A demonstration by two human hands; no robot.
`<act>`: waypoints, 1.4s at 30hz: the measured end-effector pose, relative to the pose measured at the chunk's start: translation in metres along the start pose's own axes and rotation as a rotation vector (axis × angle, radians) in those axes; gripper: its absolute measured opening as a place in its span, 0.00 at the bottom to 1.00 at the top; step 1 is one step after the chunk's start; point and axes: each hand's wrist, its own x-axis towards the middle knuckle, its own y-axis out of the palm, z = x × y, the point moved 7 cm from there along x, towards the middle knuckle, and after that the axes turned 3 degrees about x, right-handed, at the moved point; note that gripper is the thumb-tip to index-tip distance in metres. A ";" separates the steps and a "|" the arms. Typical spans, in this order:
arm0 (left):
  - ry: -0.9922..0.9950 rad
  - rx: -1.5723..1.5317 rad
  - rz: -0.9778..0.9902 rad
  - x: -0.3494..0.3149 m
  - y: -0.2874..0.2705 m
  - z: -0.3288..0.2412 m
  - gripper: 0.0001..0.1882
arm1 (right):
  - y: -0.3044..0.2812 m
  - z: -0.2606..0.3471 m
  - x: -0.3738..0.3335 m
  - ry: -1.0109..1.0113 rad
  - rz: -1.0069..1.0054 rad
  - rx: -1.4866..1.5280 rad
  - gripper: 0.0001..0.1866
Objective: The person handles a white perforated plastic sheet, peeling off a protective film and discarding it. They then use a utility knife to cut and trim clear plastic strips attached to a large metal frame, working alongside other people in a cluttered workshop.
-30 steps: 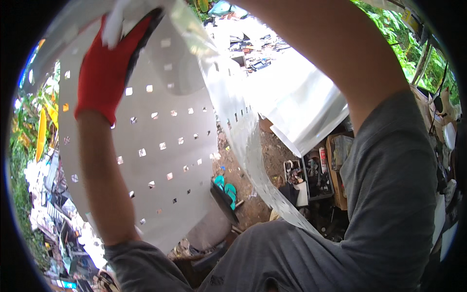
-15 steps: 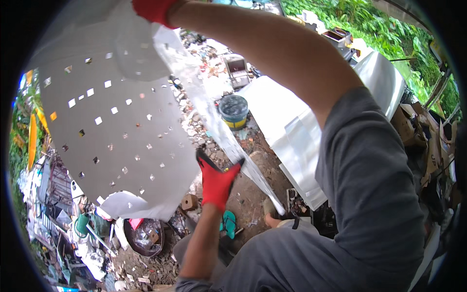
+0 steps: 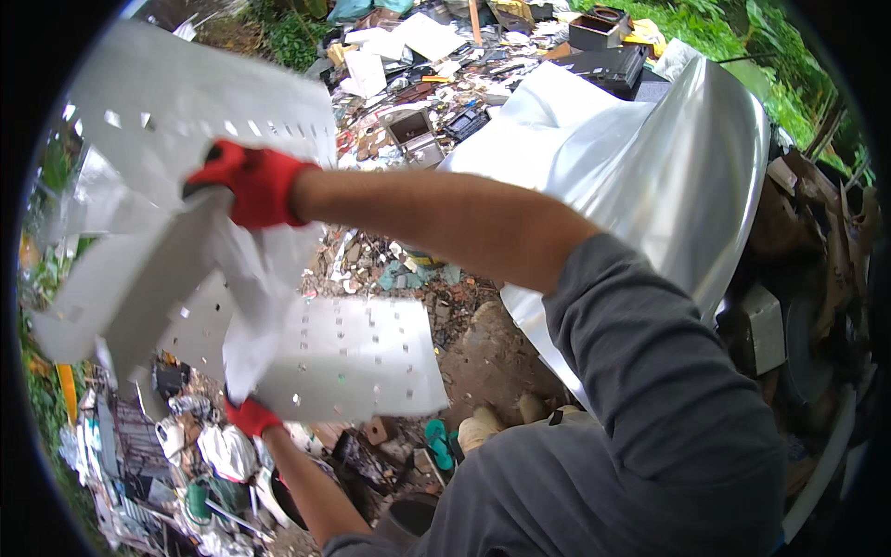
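A large whitish plastic sheet (image 3: 348,371) with rows of small square holes hangs in front of me on the left, bunched and folded in its middle. My right hand (image 3: 255,186), in a red glove with dark fingertips, is closed on a gathered fold of it. Below, my left hand (image 3: 251,416), in a matching glove, is closed at the sheet's lower gathered part; its fingertips are partly hidden by the plastic. The sheet's upper portion spreads beyond my right hand, and a flap droops to the left.
At right lies a big shiny translucent sheet (image 3: 650,176). Scattered scrap (image 3: 408,84) covers the ground ahead, with an open box (image 3: 413,135). Green flip-flops (image 3: 439,444) lie near my feet. White bags and debris (image 3: 227,453) are piled at lower left; cardboard (image 3: 821,251) stands at far right.
My right hand has come down toward me, and the sheet has gone from spread flat to bunched. My left hand, open and apart from it before, has moved left and closed on the sheet.
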 end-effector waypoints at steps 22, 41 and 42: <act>0.332 0.068 1.087 -0.028 0.218 -0.022 0.19 | 0.239 -0.156 -0.149 0.845 0.871 0.455 0.47; -0.033 -0.230 0.902 0.024 0.207 -0.117 0.20 | 0.254 -0.241 -0.098 0.608 0.580 0.392 0.29; -0.089 -0.272 0.855 0.018 0.204 -0.115 0.19 | 0.251 -0.249 -0.099 0.604 0.565 0.426 0.28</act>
